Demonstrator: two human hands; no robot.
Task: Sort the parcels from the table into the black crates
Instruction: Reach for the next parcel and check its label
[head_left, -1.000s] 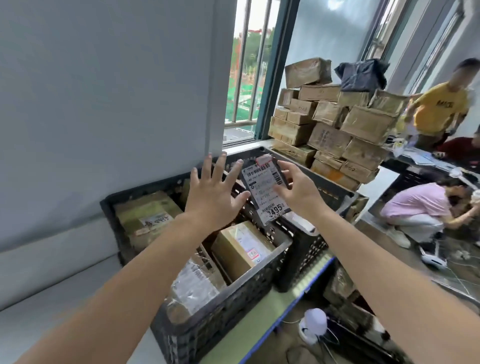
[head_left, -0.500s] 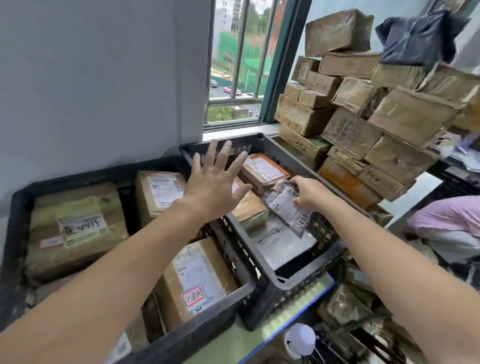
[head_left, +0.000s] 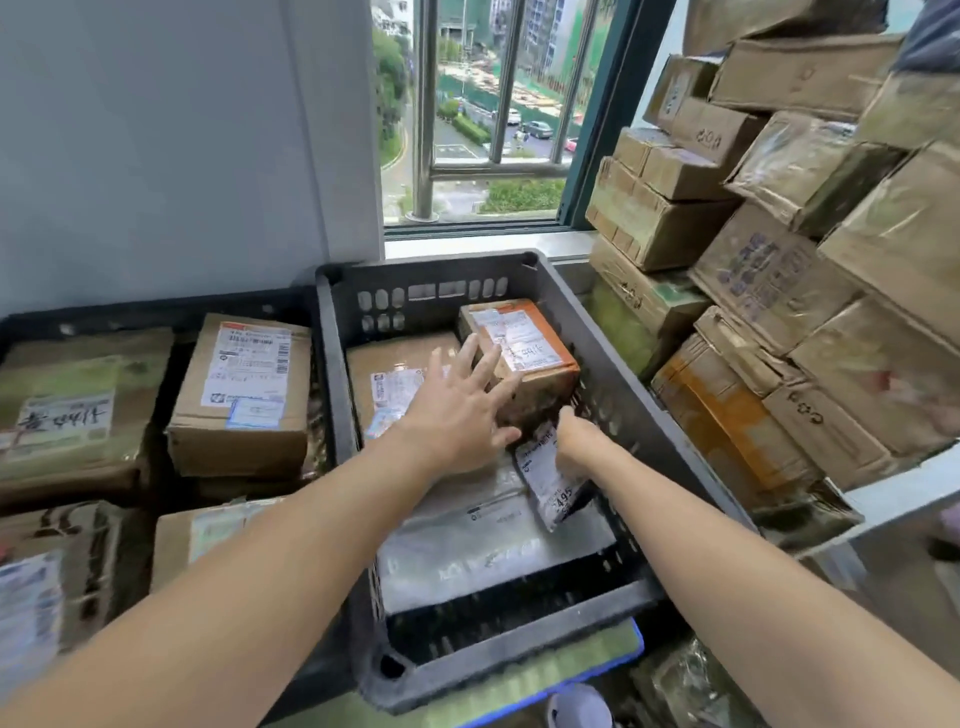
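While the left crate (head_left: 156, 312) and right crate (head_left: 431, 296) each hold several boxes, the sort looks only partway done. A tall stack (head_left: 779, 270) of boxes stands at three o'clock from the right crate, though whether those are waiting their turn I cannot tell.

The current parcel (head_left: 550, 483) (a flat one with a white label) is inside the right crate, at about four o'clock. It leans against the wall over a grey bag (head_left: 493, 551), just below the orange box (head_left: 524, 353) at one o'clock. The right hand (head_left: 576, 441) reaches down into the crate, its fingers curled round the parcel's upper end, so the drop is not finished.

The left hand (head_left: 457, 421) stretches in from seven o'clock, palm down, with its fingers straight and spread. It holds nothing, and its tips lie by the orange box's near side.
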